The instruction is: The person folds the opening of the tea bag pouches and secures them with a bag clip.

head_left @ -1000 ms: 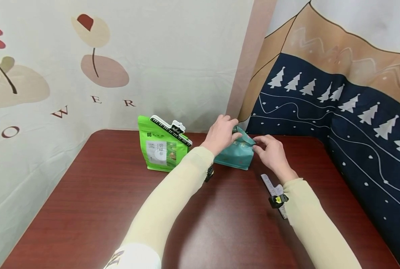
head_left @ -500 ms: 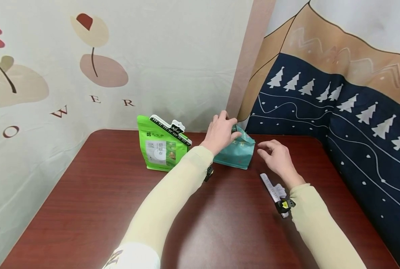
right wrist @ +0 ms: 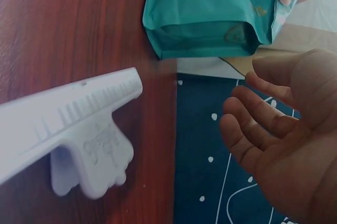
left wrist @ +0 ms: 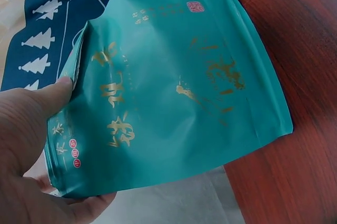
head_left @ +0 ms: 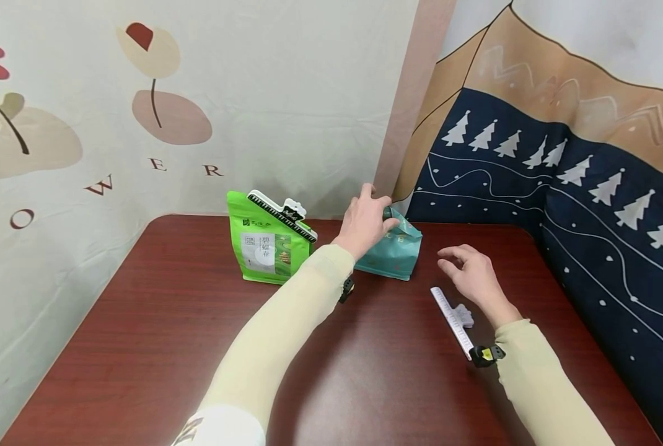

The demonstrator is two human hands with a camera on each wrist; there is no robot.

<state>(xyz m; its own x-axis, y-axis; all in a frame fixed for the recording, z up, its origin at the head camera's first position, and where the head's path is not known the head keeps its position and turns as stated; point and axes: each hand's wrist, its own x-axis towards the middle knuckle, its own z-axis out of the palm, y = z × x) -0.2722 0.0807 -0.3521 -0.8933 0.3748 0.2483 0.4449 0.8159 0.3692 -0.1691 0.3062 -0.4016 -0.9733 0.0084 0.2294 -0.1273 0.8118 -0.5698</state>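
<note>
A teal tea bag with gold lettering stands at the back of the table. My left hand pinches its top, where the mouth is folded over; in the left wrist view the thumb lies on the front of the fold and fingers pass behind. My right hand hovers to the right of the bag, fingers loosely bent, holding nothing. Below that hand lies a white bag clip with ruler-like marks along its bar. In the right wrist view the clip shows its scalloped handles.
To the left stands a green tea bag, its top corner closed by a white and black clip. A printed cloth hangs behind the dark red table, and its navy part runs along the right edge.
My right hand has let go of the teal bag's right corner and moved right and toward me, beside the white clip. The left hand keeps its pinch on the bag.
</note>
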